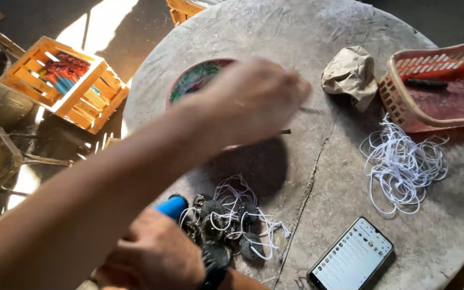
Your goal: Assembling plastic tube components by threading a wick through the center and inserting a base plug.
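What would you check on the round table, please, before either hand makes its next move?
1. Left hand free of anything held: cannot tell; it is blurred, raised over the bowl.
2. Right hand has a firm hold on the blue-handled tool: ok, fingers closed round it.
3. Bundle of dark pieces stays together: ok, white string loops through it.
4. Spare white string within reach and apart from the bundle: ok, though tangled.
5. Phone safely on the table: not ok, it lies at the near rim.
6. Red basket out of the hands' way: ok, at the far right.
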